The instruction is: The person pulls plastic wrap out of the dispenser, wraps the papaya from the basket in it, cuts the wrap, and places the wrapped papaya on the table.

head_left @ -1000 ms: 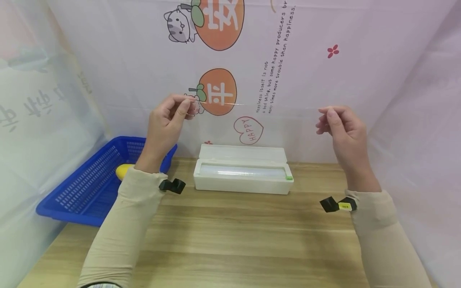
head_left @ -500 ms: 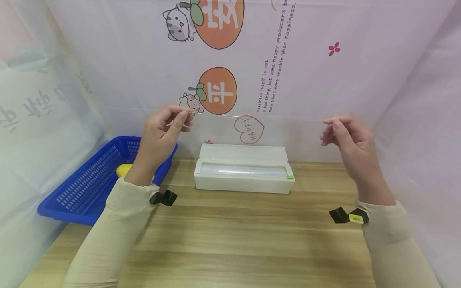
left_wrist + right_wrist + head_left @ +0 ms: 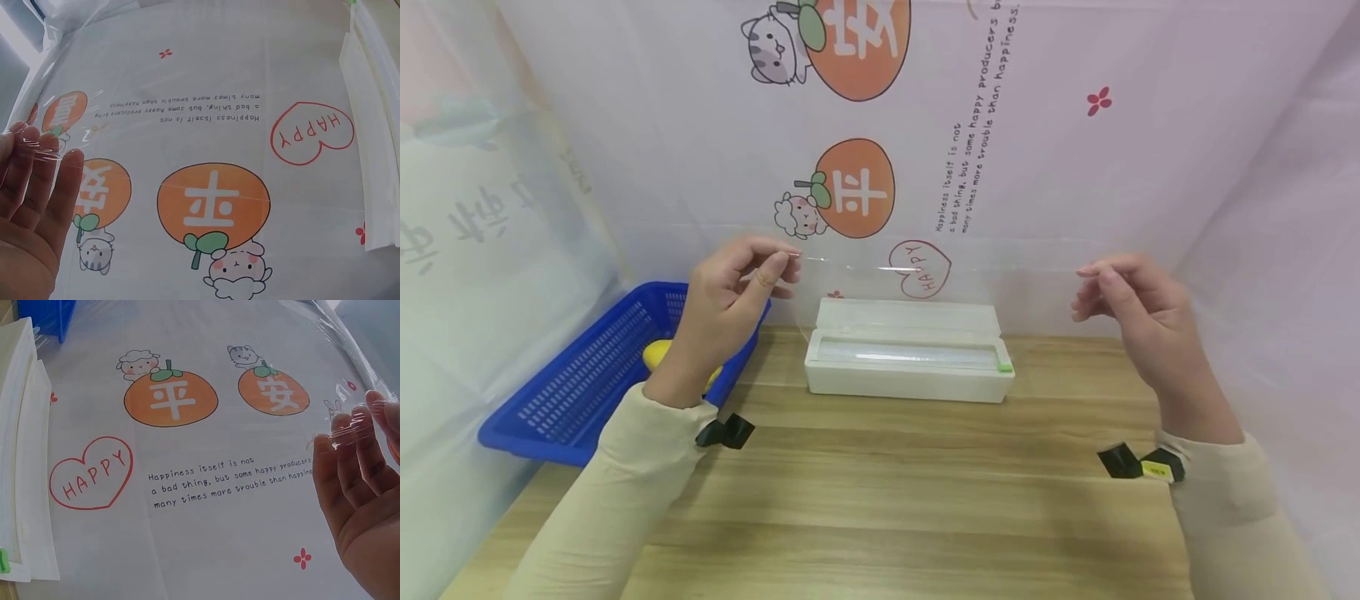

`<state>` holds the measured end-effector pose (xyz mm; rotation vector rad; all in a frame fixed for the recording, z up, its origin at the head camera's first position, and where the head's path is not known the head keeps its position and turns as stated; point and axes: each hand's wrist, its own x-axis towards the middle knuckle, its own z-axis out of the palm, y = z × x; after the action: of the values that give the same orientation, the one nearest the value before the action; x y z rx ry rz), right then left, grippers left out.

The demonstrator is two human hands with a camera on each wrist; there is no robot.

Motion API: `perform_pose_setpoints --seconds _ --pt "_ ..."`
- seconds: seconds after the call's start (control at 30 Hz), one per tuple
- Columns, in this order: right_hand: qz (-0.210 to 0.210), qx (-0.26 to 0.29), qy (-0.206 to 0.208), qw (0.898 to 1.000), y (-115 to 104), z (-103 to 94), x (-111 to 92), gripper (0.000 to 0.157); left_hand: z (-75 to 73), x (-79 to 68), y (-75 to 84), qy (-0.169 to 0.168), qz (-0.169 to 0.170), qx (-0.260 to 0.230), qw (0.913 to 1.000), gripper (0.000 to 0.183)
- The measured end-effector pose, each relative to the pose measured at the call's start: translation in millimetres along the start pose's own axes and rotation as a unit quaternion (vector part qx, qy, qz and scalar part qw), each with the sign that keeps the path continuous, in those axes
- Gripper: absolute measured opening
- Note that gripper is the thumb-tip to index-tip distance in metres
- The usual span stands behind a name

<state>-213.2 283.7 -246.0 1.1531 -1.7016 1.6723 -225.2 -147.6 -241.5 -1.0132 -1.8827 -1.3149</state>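
Clear, thin plastic film [image 3: 887,268] stretches above the light wooden desk [image 3: 925,500], between the person's two bare hands. The left hand [image 3: 726,304] pinches one upper corner between thumb and forefinger; the right hand [image 3: 1146,325] pinches the other, the remaining fingers of both loosely bent. Both hands have sunk lower and drawn slightly wider apart than a second ago. Beyond the left wrist, the blue perforated plastic basket [image 3: 542,448] holds a smooth yellow object [image 3: 657,353], partly hidden. Farther back, the long white box [image 3: 910,385] stays put, lid raised, a clear roll inside. On the white printed sheet [image 3: 1037,150] behind, the film's edge now crosses the red heart outline [image 3: 919,242]; earlier it crossed the lower orange fruit [image 3: 867,223].
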Motion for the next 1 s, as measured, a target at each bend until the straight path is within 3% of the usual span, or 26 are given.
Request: perform_pose_setpoints --seconds 0.3,0.73,1.0 --pt "0.010 0.021 -0.051 0.998 -3 -7.9 -10 0.022 -1.8 -8.6 2.2 -0.026 0.000 -0.013 0.9996 0.019" --pt "0.088 -0.010 -0.081 0.993 -5 -6.3 -26 0.026 -1.2 -24.2 -3.4 -0.069 -0.019 -0.028 0.9971 0.020" --pt "0.130 -0.063 -0.125 0.982 -2 -6.4 -34 0.027 4.1 -34.3 -9.1 -0.091 -0.030 -0.056 0.9938 0.024"
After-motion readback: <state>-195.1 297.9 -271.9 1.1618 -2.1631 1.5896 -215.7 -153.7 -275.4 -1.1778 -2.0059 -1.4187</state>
